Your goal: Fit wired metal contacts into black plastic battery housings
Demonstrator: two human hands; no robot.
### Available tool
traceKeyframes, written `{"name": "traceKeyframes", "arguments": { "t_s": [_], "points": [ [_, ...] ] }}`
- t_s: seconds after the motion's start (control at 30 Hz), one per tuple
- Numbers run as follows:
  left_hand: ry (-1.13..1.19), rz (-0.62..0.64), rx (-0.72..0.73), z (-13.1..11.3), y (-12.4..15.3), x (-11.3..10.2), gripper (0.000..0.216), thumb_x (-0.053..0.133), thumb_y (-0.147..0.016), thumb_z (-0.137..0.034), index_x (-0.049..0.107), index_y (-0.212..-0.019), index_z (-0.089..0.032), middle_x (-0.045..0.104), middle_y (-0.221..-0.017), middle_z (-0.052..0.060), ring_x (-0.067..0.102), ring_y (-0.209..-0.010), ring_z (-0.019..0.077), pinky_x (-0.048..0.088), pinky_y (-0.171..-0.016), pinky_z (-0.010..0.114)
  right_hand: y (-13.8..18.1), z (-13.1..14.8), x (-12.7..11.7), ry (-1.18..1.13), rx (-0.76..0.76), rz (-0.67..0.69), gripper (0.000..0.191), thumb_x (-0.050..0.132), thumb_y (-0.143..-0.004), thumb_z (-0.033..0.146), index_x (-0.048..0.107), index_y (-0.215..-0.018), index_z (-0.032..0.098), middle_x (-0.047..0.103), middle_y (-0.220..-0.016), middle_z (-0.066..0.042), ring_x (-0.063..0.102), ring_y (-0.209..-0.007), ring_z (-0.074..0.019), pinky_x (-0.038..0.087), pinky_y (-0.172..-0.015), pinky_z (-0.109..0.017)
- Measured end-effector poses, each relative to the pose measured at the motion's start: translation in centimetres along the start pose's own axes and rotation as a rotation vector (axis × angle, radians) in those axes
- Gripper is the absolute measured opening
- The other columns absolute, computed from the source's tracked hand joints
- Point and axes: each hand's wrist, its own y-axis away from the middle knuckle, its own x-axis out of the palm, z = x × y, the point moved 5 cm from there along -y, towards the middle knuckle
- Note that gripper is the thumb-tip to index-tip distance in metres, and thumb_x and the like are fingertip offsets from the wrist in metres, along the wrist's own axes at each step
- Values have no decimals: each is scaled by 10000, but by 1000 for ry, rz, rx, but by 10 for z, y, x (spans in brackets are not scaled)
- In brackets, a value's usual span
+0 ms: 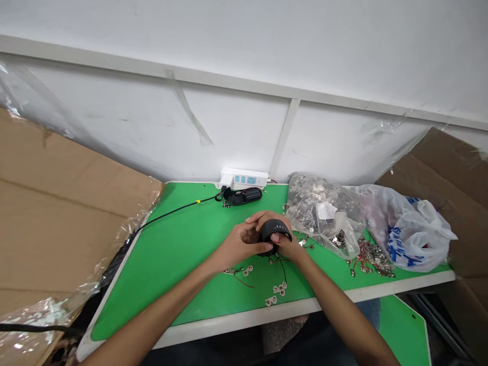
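Note:
Both of my hands hold a black curved plastic housing (pixel 275 226) above the middle of the green table. My left hand (pixel 246 242) is closed on its left side, with the thumb pressed along the lower edge. Around its right side wraps my right hand (pixel 288 245), a thumb reaching into the hollow. A thin dark wire (pixel 282 269) hangs below the housing. Small metal contact plates (pixel 280 288) lie on the table in front, with a few more (pixel 247 270) beneath my left hand. The inside of the housing is mostly hidden by my fingers.
A white power strip (pixel 249 179) stands against the wall, and a black device part (pixel 244 195) lies before it. On the right are a clear bag (pixel 324 203), a white plastic bag (pixel 415 239) and loose wired contacts (pixel 369 259). Cardboard (pixel 68 203) flanks the table (pixel 183 223).

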Motion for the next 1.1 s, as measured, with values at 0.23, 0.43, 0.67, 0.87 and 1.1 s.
{"name": "traceKeyframes", "arguments": {
  "t_s": [0.23,0.43,0.67,0.87,1.1],
  "points": [
    [40,13,43,5,-1,-2,465,868,-844,-367,687,-1210,-144,722,-1009,55,683,-889,179,561,-794,288,-2,2,0,88,-85,4,450,630,-917,678,762,-960,250,760,-1110,-111,697,-1108,-338,533,-1015,-480],
    [-46,-89,126,6,1,-3,438,809,-895,-431,703,-1207,-143,740,-1094,102,686,-1016,238,565,-869,334,-2,4,-4,175,-139,-140,487,527,-974,700,742,-1024,267,751,-1176,-104,686,-1105,-327,524,-983,-472],
    [-312,-284,146,-3,5,-25,473,707,-968,-481,707,-1330,-177,770,-1225,104,716,-1092,265,576,-919,356,-1,-2,-12,245,-97,-273,355,552,-1031,541,651,-1243,273,701,-1228,-89,654,-1171,-289,508,-1045,-453],
    [-736,-361,306,-26,7,-43,353,642,-1014,-421,729,-1286,-214,803,-1172,62,759,-1021,242,596,-868,334,0,2,-11,409,-68,-179,575,689,-941,491,550,-1446,256,636,-1364,-120,624,-1242,-311,491,-1085,-469],
    [-1361,-426,614,-39,20,-41,383,656,-996,-278,645,-1371,-204,809,-1085,102,762,-925,271,596,-842,412,-5,-22,-15,295,266,-317,457,802,-865,519,725,-1227,253,732,-1127,-65,669,-969,-254,558,-845,-368]
  ]
}}
